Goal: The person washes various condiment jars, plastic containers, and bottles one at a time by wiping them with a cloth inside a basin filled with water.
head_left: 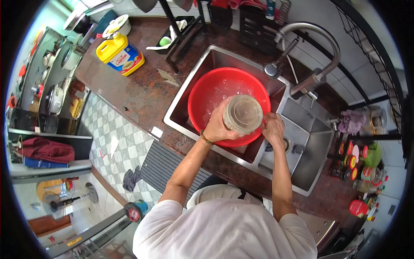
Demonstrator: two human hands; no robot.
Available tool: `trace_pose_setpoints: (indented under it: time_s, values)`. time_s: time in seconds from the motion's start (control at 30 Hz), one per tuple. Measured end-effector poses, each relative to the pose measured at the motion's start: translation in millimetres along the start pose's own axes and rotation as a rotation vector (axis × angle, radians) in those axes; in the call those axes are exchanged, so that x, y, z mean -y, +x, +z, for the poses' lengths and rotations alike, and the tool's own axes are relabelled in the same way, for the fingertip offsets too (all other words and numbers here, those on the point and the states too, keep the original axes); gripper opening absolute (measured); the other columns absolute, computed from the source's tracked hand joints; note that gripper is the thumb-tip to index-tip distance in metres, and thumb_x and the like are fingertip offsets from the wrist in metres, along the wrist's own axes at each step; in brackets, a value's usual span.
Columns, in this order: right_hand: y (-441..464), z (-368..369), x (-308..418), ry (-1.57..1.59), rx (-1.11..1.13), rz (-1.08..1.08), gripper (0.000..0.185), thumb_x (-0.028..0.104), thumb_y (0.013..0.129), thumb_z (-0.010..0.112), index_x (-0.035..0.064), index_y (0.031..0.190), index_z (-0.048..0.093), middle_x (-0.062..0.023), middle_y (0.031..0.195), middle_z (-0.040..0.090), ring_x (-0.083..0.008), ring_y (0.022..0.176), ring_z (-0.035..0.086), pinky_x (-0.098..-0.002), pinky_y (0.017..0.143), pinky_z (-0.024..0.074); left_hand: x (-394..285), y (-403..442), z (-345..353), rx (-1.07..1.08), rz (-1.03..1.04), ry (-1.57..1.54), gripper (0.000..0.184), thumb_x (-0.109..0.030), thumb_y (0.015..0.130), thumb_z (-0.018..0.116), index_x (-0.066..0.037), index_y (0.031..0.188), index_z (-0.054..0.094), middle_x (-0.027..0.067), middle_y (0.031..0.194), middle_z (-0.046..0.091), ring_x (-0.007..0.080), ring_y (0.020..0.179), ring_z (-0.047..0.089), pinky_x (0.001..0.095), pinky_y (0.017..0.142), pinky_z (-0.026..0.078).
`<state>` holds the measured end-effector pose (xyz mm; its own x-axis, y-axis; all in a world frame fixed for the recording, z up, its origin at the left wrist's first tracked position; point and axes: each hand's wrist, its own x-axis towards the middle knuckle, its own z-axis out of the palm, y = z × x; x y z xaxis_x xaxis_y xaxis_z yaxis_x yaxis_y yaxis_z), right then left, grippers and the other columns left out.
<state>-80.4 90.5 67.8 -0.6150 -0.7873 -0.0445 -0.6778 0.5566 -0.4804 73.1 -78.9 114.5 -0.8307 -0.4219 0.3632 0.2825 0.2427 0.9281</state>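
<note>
My left hand [219,124] is wrapped round a round, cloudy see-through container [243,114], held over the red basin [199,93]. The basin sits in the left bowl of the steel sink [174,113] and has water with some suds in it. At the basin's right rim is my right hand [273,128], its fingers bent and closed. What those fingers hold, if anything, is hidden. The curved faucet [335,45] rises behind the sink, on the right.
A yellow jug [120,54] stands on the dark red counter [103,86] at the left. A black rack [171,64] is behind the sink. Dark scraps [298,149] lie in the right bowl. Jars [352,162] stand at the far right.
</note>
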Motion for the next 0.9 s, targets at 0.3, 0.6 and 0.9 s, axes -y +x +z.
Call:
trace_pose_setpoints:
  time_s: [0.3,0.6,0.9]
  values:
    - [-65.0,-22.1,-2.8,-0.251,-0.285,0.115,0.022,0.03,0.072,0.063,0.012,0.084,0.065,-0.01,0.086,0.063,-0.0292,0.087,0.057,-0.045,0.069,0.0448,14.1,-8.2,42.2,-0.046,-0.166,0.106,0.065,-0.022,0.061,0.073,0.002,0.115,0.047,0.0096,0.103,0.058,0.0219,0.095,0.058,0.0354,0.084,0.046]
    - [-215.2,-71.1,-131.2,0.179,-0.762,0.317,0.017,0.018,0.072,0.063,0.0088,0.087,0.064,-0.0096,0.083,0.061,-0.0293,0.081,0.059,-0.0401,0.07,0.0472,-0.8,-38.4,204.7,0.128,-0.035,0.173,0.085,-0.012,0.057,0.077,0.004,0.127,0.032,0.0149,0.115,0.049,0.0241,0.103,0.051,0.0349,0.09,0.041]
    - [-432.8,-149.3,-326.8,0.133,-1.345,1.042,0.032,0.016,0.069,0.068,0.0066,0.099,0.062,-0.0145,0.093,0.062,-0.0303,0.087,0.059,-0.0383,0.077,0.0467,1.3,-74.2,447.9,0.313,-0.007,-0.099,0.096,-0.017,0.058,0.08,0.002,0.132,0.023,0.0165,0.126,0.039,0.0266,0.114,0.043,0.0382,0.097,0.035]
